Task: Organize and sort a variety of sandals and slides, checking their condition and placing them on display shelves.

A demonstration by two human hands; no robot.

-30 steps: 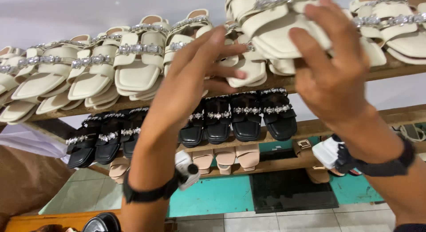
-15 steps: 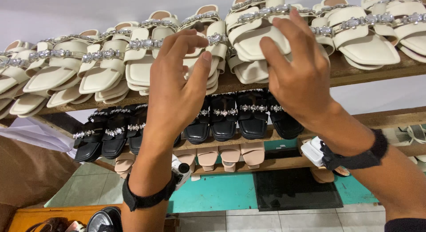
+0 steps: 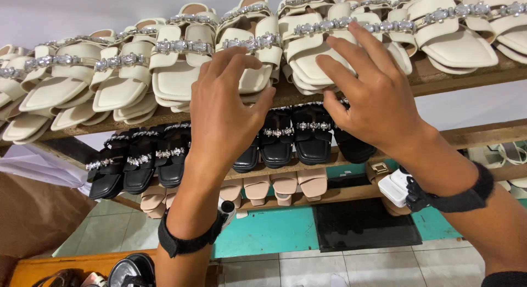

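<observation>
Both hands are splayed open on the top shelf point(image 3: 439, 78), left hand point(image 3: 228, 108) and right hand point(image 3: 373, 95) just fingertip-touching stacked cream sandals point(image 3: 250, 51), which look light and bendy with snaggy jeweled straps, so I'd pinch the sole edges.

You see cream open-toe slide sandals with jewelled straps point(image 3: 324, 51) stacked in pairs, toes outward, crowding the top wooden shelf.
</observation>
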